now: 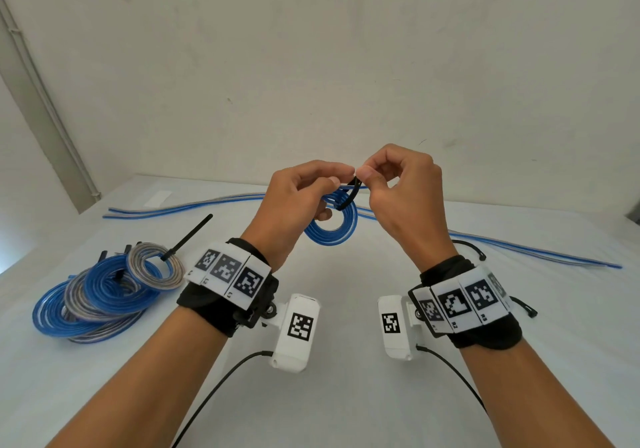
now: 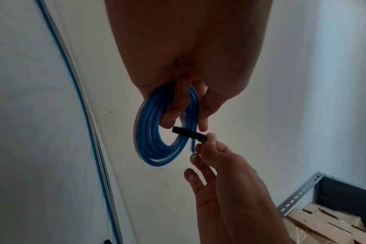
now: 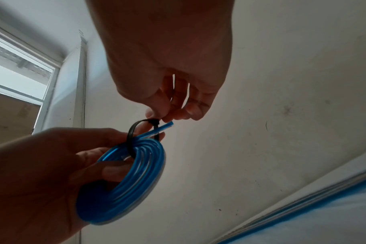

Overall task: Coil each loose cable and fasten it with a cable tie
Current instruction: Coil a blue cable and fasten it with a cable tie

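Note:
A blue coiled cable [image 1: 332,231] [image 2: 155,135] [image 3: 132,178] hangs above the white table, held up by my left hand [image 1: 304,191] [image 2: 184,105] [image 3: 52,165], whose fingers curl through and around the coil. A black cable tie [image 1: 350,193] [image 2: 188,134] [image 3: 136,132] loops over the coil's upper part. My right hand [image 1: 388,184] [image 2: 211,155] [image 3: 169,105] pinches the tie at its head between thumb and fingertips. The cable's cut end [image 3: 165,126] sticks out beside the tie.
A pile of tied blue and grey coils [image 1: 104,291] lies at the left, one with a long black tie tail [image 1: 190,236]. Loose blue and grey cables [image 1: 519,250] [image 2: 79,102] stretch along the far side of the table. A shelf with cardboard boxes [image 2: 324,214] stands to the right.

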